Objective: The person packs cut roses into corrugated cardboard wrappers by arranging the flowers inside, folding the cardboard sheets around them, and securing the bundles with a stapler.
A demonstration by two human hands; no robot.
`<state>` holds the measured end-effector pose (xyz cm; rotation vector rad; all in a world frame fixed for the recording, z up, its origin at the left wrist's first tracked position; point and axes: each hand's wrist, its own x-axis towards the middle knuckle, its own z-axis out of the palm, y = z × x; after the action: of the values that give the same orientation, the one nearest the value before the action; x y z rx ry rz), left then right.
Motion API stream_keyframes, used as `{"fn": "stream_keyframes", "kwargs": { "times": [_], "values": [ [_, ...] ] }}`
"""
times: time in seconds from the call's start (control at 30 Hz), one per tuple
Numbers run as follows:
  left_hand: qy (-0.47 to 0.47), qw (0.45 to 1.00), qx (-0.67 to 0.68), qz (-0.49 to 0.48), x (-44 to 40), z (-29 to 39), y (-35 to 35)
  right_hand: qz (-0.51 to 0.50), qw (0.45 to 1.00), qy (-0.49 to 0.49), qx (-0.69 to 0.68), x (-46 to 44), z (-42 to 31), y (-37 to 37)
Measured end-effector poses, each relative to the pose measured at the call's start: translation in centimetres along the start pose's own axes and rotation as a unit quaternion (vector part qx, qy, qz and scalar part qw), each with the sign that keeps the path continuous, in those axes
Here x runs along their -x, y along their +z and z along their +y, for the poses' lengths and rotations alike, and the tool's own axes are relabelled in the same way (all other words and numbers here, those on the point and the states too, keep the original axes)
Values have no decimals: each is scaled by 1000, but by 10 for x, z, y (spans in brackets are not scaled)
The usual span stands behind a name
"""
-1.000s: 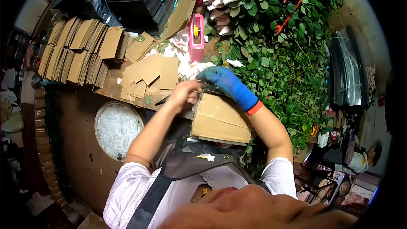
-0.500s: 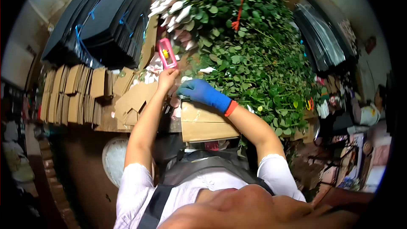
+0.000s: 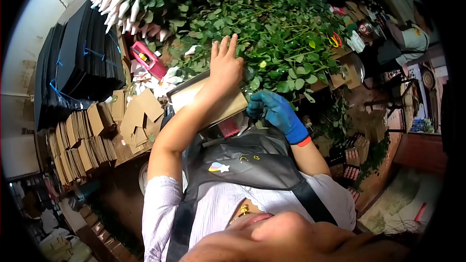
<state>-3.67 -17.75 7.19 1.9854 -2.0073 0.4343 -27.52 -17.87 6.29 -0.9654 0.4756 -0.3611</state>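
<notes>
Work position, as seen from where I stand: the cardboard piece [image 3: 234, 106], tan-faced with a dark rim, lies at a slant at the near edge of the table, between the leafy stems [image 3: 264, 31] and the apron [image 3: 252, 170]; its support underneath is hidden. The left hand [image 3: 226, 68], bare, is extended across it, forearm crossing above the tan face, fingers straight and slightly spread toward the stems; any contact by the palm cannot be confirmed. The right hand [image 3: 273, 110], in a blue glove, is at the right end of the piece with fingers curled inward; whether they pinch the corner or merely lie beside it, I cannot tell. The step in hand appears to be handling at the far rim and right end. In my judgement, the next move calls for a steady right hand at that corner and for the left fingers to clear the leaves. The pink tape dispenser [image 3: 148, 60] stands near the far left corner, untouched, with loose cardboard cut-outs [image 3: 141, 109] to its near side.
</notes>
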Motion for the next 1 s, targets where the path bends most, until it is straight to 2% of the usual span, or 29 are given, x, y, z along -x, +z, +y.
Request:
{"fn": "stream_keyframes", "kwargs": {
  "times": [0.07,0.1,0.13,0.2,0.27,0.3,0.33,0.4,0.47,0.53,0.67,0.73,0.77,0.83,0.9,0.93,0.97,1.0],
  "values": [
    [-56,988,-50,-133,-4,13,18,41,997,55,-45,-2,13,-14],
    [-73,985,-85,-132,-5,14,27,32,995,93,0,7,10,-14],
    [-101,985,-103,-95,-4,14,32,-25,999,38,11,11,26,-21],
    [-106,988,-39,-108,-2,9,32,6,993,116,-14,26,57,-24],
    [-70,993,85,-32,0,-1,21,33,984,175,-22,21,80,-27],
    [-71,984,160,29,1,-5,21,45,981,186,-6,9,95,-33],
    [-91,972,214,40,2,-8,18,58,979,197,10,-5,116,-42],
    [-126,937,320,59,8,-13,5,151,978,75,121,-40,178,-72],
    [-125,926,350,64,17,-15,-16,144,935,-68,318,-47,184,-84],
    [-115,913,387,67,35,-20,-23,136,884,-135,427,-37,173,-91],
    [-164,884,431,81,81,-19,-56,95,800,17,592,-33,120,-100],
    [-194,888,397,127,110,-24,-76,50,746,75,660,-34,81,-92],
    [-242,856,426,166,132,-27,-78,16,718,97,689,-28,60,-84],
    [-339,779,472,236,179,-38,-73,-55,788,78,608,0,-17,-20],
    [-434,696,495,288,221,-48,-56,-96,893,-77,432,0,-34,30],
    [-478,655,498,307,240,-50,-46,-111,883,-206,406,-9,-36,58],
    [-517,650,480,284,255,-51,-39,-139,830,-310,443,-28,-28,78],
    [-527,637,493,271,263,-47,-37,-188,768,-354,499,-43,-29,102]
  ]
}}
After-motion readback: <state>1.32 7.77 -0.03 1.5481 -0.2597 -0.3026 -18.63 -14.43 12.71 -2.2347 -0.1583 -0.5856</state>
